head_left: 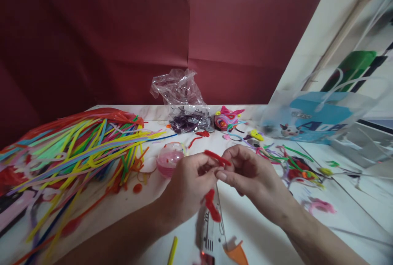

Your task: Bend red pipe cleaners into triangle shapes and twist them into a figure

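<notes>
Over the middle of the table, a red pipe cleaner (pixel 217 158) is pinched between the fingertips of my left hand (pixel 190 181) and my right hand (pixel 253 171). Both hands are closed, with their tips almost touching. Another red fuzzy length (pixel 213 207) shows below my left hand; whether it is the same piece I cannot tell. Under the hands lies a white glue gun (pixel 210 232) with a red light near its lower end. Just left of my left hand sits a transparent ball with pink in it (pixel 168 158).
A large heap of coloured pipe cleaners (pixel 80 146) covers the left side. Behind stand a crinkled plastic bag (pixel 184 97) and a pink decorated ball (pixel 225 120). Pipe cleaner scraps (pixel 297 167), a blue-and-white carrier bag (pixel 319 113) and a grey box (pixel 359 146) are at right.
</notes>
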Demonstrator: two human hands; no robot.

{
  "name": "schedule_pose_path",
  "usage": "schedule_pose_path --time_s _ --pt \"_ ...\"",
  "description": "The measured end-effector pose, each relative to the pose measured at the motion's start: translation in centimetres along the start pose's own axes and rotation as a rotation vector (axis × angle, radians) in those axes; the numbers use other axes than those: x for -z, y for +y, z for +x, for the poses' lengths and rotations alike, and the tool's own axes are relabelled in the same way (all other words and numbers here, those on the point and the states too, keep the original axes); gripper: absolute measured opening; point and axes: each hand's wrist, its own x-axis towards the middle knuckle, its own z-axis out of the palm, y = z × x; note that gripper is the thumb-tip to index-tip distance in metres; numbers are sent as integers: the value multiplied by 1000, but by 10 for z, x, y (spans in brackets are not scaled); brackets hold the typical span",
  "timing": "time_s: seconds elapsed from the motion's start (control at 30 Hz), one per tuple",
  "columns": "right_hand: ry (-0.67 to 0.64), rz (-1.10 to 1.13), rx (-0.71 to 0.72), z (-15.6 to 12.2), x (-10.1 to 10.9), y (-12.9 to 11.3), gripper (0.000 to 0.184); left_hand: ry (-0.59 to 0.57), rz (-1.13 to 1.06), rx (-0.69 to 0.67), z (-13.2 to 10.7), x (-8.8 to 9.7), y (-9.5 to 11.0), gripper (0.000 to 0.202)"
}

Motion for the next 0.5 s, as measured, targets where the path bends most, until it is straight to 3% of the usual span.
schedule_pose_path --time_s 0.13,0.23,0.37,0.5 --pt "-46 46 30 4 5 3 29 118 40 -54 2 3 9 10" --pt "5 -17 97 2 4 3 20 57 -141 93 4 3 11 6" --pt "14 0 172 -4 1 0 10 -36 -369 281 5 2 10 16" --pt "12 57 167 -3 2 -3 5 -113 -473 362 5 5 11 16"
